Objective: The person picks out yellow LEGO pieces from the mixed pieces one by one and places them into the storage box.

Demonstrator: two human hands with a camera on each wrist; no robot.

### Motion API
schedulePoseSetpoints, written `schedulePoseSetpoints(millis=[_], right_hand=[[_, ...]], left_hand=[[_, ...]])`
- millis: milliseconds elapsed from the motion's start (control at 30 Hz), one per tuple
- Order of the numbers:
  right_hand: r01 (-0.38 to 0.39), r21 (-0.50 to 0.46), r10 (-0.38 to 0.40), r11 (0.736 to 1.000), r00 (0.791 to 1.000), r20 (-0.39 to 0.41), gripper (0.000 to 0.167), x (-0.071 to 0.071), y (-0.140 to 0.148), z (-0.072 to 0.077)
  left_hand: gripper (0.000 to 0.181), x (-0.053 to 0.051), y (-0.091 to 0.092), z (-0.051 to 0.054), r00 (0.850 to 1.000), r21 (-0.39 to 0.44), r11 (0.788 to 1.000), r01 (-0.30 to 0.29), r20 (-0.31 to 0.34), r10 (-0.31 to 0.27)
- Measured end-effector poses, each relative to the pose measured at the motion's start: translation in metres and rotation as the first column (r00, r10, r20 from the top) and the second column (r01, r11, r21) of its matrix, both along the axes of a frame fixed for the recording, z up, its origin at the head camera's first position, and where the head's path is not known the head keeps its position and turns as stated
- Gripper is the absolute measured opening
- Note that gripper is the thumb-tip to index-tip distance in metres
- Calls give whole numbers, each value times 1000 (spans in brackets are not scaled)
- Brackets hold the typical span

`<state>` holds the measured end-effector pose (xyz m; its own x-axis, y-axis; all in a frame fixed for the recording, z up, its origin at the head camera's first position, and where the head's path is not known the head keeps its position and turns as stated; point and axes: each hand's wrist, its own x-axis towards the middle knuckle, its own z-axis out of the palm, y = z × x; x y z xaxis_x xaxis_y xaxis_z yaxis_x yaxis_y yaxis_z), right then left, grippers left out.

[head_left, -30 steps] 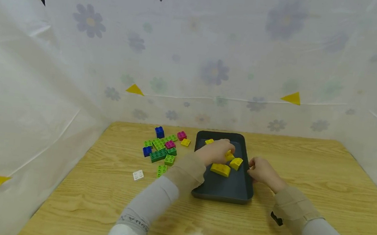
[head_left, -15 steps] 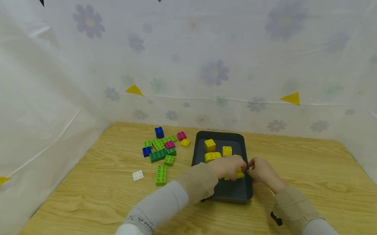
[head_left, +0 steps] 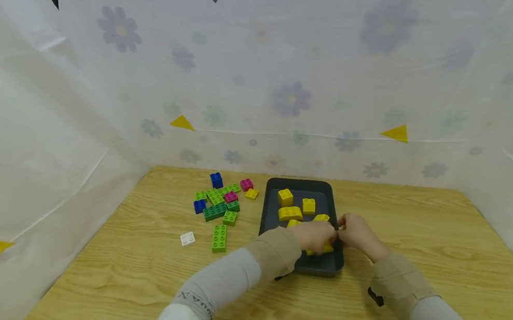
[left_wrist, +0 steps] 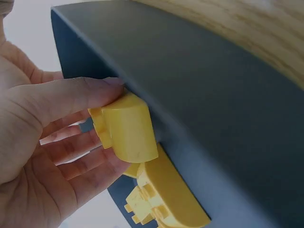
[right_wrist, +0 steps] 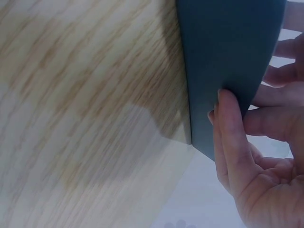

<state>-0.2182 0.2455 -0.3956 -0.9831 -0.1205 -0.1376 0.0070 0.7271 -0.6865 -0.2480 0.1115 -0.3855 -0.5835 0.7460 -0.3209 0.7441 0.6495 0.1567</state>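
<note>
My left hand [head_left: 314, 235] reaches into the dark grey tray [head_left: 315, 272] near its right wall. In the left wrist view, its thumb and fingers pinch a yellow brick with a rounded face [left_wrist: 128, 128], close beside the tray wall. Just below that lies a longer yellow brick [left_wrist: 178, 194], studs facing away from the wall. Further back in the tray sit a yellow cube brick [head_left: 285, 198], a smaller yellow brick [head_left: 308, 206] and a yellow arched brick [head_left: 290, 214]. My right hand [head_left: 358, 236] pinches the right rim of the tray, a finger flat on the outer wall [right_wrist: 228, 52].
Left of the tray, loose bricks lie on the wooden table [head_left: 132, 267]: a dark green one [head_left: 215, 212], a long lime one [head_left: 219, 238], a blue one [head_left: 217, 180], a pink one [head_left: 246, 184], a small yellow one [head_left: 251, 194] and a white one [head_left: 187, 239]. A white curtain hangs behind.
My left hand has moved from the tray's back middle toward its front right, uncovering yellow bricks at the back. My right hand has stayed at the rim.
</note>
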Motion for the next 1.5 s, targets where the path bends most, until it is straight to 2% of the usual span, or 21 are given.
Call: schedulePoseSetpoints(millis=[167,333,733,900,1033,1200,1300,1400,1500], right_hand=[[-6,22,6,1000,1000,-9,33,0,0,1],[-9,47,10,999,1000,-24,32,0,1,-1],[-11,52,13,999,1000,-25,31,0,0,-2],[-11,40,12,999,1000,-25,31,1,0,-2],[-9,36,10,999,1000,-24,32,1,0,-3],[-13,23,14,1000,1000,-16,33,1,1,-4],[-12,-5,12,1000,1000,-1,33,1,1,-4],[-15,-17,15,1000,1000,6,32,1,1,-3],[-20,-4,20,1000,1000,2,31,0,1,-2]], left_hand=[[34,1,1,-5,1000,-9,1000,19,-7,-19],[33,2,3,-7,998,-31,998,50,-40,-51],[33,8,1,-8,998,-34,998,43,-52,-45],[30,8,0,-8,997,-24,998,55,-46,-56],[29,7,-1,-8,998,-4,998,65,-12,-65],[41,1,-7,2,996,-7,999,32,78,-31],[45,-6,-12,12,993,8,999,54,107,-54],[46,-14,-18,24,993,43,996,81,81,-84],[49,-21,-24,36,998,66,995,68,10,-69]])
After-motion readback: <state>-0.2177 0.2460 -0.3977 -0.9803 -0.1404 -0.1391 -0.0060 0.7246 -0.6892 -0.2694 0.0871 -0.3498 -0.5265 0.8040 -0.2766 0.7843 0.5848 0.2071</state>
